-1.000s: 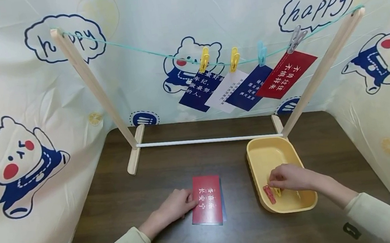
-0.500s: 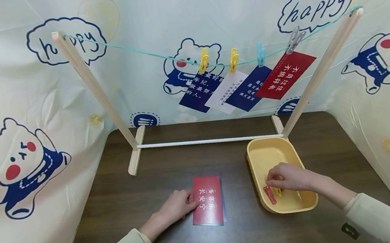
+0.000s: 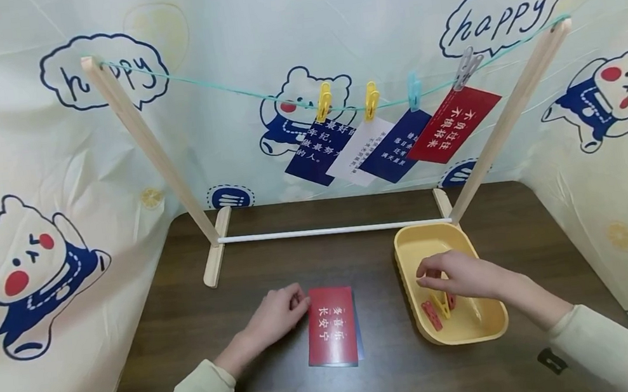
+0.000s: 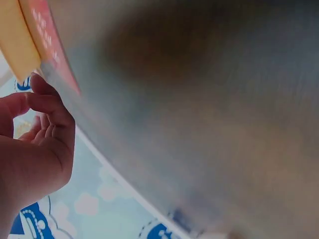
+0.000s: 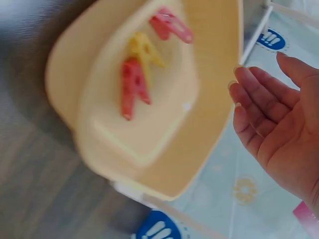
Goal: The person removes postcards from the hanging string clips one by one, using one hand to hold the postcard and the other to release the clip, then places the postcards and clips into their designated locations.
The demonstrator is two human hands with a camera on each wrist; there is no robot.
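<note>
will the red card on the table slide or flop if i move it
The red card probably slides easily, as its face looks glossy and it lies flat. It is likely light and fairly stiff: the hanging red card looks nearly flat under one gray clip. Lifting could be fiddly, no edge being visibly raised.
</note>
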